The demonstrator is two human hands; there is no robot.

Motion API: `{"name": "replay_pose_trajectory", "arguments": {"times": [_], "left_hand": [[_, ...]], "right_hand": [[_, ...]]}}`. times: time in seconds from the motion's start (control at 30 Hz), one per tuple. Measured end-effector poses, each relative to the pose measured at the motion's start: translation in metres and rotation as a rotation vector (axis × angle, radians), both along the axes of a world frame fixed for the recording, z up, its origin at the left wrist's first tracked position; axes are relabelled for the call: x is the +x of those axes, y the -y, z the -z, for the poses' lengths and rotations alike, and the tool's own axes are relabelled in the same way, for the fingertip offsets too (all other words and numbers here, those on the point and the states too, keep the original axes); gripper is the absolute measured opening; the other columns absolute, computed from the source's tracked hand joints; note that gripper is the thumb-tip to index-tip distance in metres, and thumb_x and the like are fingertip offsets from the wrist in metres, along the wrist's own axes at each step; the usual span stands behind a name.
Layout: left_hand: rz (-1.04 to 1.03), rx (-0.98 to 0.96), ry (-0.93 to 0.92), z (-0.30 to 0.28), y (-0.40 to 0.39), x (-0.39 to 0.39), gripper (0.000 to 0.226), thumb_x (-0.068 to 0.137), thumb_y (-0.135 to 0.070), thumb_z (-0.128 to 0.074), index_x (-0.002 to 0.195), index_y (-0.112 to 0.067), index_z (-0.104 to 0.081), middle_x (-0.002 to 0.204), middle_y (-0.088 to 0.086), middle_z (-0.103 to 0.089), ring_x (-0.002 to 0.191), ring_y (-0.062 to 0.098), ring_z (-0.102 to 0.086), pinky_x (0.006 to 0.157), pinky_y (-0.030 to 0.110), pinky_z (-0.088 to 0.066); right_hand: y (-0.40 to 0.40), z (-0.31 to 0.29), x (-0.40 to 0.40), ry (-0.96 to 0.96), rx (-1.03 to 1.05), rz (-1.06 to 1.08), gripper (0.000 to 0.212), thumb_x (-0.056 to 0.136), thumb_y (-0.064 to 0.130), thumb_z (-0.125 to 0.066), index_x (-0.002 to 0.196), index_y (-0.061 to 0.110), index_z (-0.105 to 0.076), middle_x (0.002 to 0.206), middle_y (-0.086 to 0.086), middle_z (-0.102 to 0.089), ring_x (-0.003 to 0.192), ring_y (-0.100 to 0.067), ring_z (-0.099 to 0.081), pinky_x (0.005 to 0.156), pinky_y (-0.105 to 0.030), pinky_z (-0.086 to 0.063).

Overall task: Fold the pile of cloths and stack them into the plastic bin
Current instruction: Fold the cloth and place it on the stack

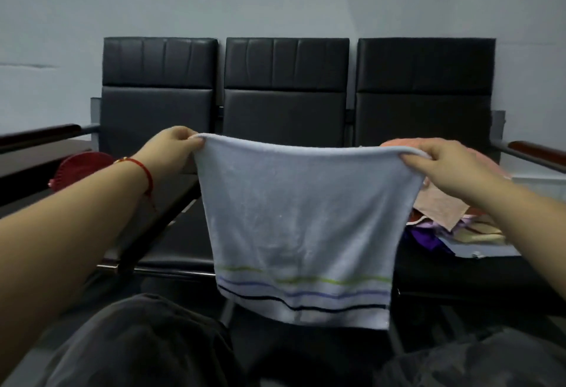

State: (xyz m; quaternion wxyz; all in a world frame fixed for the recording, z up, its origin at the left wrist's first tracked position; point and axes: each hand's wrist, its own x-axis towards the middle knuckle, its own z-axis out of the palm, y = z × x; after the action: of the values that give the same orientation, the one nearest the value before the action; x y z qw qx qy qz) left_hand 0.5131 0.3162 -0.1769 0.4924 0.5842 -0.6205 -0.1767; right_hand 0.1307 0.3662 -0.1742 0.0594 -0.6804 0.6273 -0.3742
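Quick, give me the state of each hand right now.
Left hand: pinches the upper left corner of the white striped towel, held up hanging.
Right hand: pinches the towel's upper right corner.

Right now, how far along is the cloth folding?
Early. Done: nothing visibly folded or stacked; whether the plastic bin at the right edge holds anything cannot be told. In hand: the left hand and right hand pinch the top corners of a white striped towel, hanging spread open, unfolded. Left: fold it, then the loose pile of cloths on the right seat.
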Motion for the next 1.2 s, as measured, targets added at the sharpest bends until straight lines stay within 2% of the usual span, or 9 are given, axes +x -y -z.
{"name": "replay_pose_trajectory", "arguments": {"times": [0.07, 0.17, 0.37, 0.47, 0.57, 0.67, 0.73, 0.97, 1.2], "left_hand": [[0.242, 0.091, -0.460, -0.013, -0.010, 0.001, 0.017, 0.097, -0.019, -0.047, 0.092, -0.011, -0.061, 0.085, 0.007, -0.058, 0.074, 0.020, -0.057, 0.054, 0.024, -0.053], [0.329, 0.112, -0.609, -0.020, -0.009, 0.011, 0.023, 0.093, -0.027, -0.052, 0.105, -0.012, -0.064, 0.085, 0.005, -0.060, 0.074, 0.020, -0.056, 0.059, 0.025, -0.051], [-0.131, 0.237, 0.426, 0.021, 0.010, 0.014, 0.033, 0.089, -0.030, -0.062, 0.062, -0.012, -0.059, 0.054, -0.001, -0.057, 0.056, 0.018, -0.051, 0.061, 0.027, -0.040], [-0.126, 0.510, 0.242, 0.061, 0.022, -0.003, 0.032, 0.096, -0.021, -0.051, 0.074, -0.002, -0.062, 0.037, 0.000, -0.054, 0.033, 0.015, -0.051, 0.036, 0.018, -0.039], [-0.086, 0.618, -0.183, 0.105, 0.039, -0.019, 0.024, 0.100, -0.013, -0.041, 0.101, 0.004, -0.059, 0.076, 0.015, -0.071, 0.054, 0.020, -0.064, 0.047, 0.025, -0.052], [-0.209, 0.535, 0.028, 0.147, 0.063, -0.031, 0.022, 0.094, -0.014, -0.050, 0.108, 0.003, -0.056, 0.119, 0.026, -0.060, 0.103, 0.039, -0.060, 0.090, 0.044, -0.050], [-0.190, 0.562, 0.157, 0.170, 0.066, -0.044, 0.037, 0.095, -0.027, -0.049, 0.123, -0.003, -0.047, 0.127, 0.020, -0.054, 0.117, 0.037, -0.052, 0.096, 0.037, -0.041], [-0.038, 0.538, 0.718, 0.208, 0.119, -0.054, 0.082, 0.092, -0.063, -0.029, 0.151, -0.025, 0.014, 0.159, 0.006, -0.008, 0.146, 0.025, -0.008, 0.119, 0.036, -0.005], [-0.096, 0.545, 0.866, 0.217, 0.205, -0.050, 0.077, 0.089, -0.069, -0.020, 0.152, -0.027, -0.005, 0.159, 0.007, -0.003, 0.145, 0.031, -0.005, 0.118, 0.041, -0.007]], "right_hand": [[-0.005, -0.009, 0.000, 0.434, 0.041, -0.126, 0.023, 0.093, 0.028, -0.057, 0.096, 0.006, -0.065, 0.083, -0.011, -0.062, 0.074, -0.022, -0.056, 0.064, -0.030, -0.046], [-0.002, -0.021, -0.007, 0.786, 0.002, -0.243, 0.035, 0.072, 0.042, -0.071, 0.090, 0.012, -0.067, 0.080, -0.005, -0.070, 0.075, -0.019, -0.064, 0.067, -0.029, -0.055], [0.018, 0.015, -0.014, -0.166, 0.202, 0.082, 0.039, 0.094, 0.034, -0.055, 0.065, 0.009, -0.058, 0.063, -0.012, -0.054, 0.058, -0.018, -0.045, 0.056, -0.030, -0.032], [0.035, 0.051, -0.004, -0.279, 0.337, 0.155, 0.041, 0.095, 0.030, -0.053, 0.058, 0.012, -0.049, 0.052, -0.002, -0.051, 0.050, -0.014, -0.045, 0.047, -0.026, -0.031], [0.055, 0.084, 0.013, 0.033, 0.521, 0.188, 0.036, 0.101, 0.020, -0.041, 0.069, 0.006, -0.049, 0.041, 0.000, -0.057, 0.032, -0.009, -0.051, 0.036, -0.015, -0.038], [0.081, 0.116, 0.024, 0.184, 0.567, 0.262, 0.030, 0.100, 0.018, -0.038, 0.096, -0.004, -0.059, 0.085, -0.016, -0.070, 0.076, -0.024, -0.070, 0.065, -0.027, -0.054], [0.093, 0.136, 0.037, 0.072, 0.414, 0.326, 0.032, 0.096, 0.020, -0.045, 0.117, -0.003, -0.054, 0.117, -0.019, -0.061, 0.107, -0.034, -0.059, 0.078, -0.031, -0.045], [0.127, 0.201, 0.078, -0.204, 0.494, 0.212, 0.085, 0.095, 0.051, -0.042, 0.152, 0.013, 0.008, 0.158, -0.008, -0.017, 0.144, -0.028, -0.018, 0.114, -0.036, -0.018], [0.221, 0.212, 0.074, -0.378, 0.505, 0.092, 0.071, 0.096, 0.059, -0.024, 0.154, 0.024, -0.001, 0.161, -0.002, -0.002, 0.148, -0.017, -0.002, 0.119, -0.037, -0.004]]}}
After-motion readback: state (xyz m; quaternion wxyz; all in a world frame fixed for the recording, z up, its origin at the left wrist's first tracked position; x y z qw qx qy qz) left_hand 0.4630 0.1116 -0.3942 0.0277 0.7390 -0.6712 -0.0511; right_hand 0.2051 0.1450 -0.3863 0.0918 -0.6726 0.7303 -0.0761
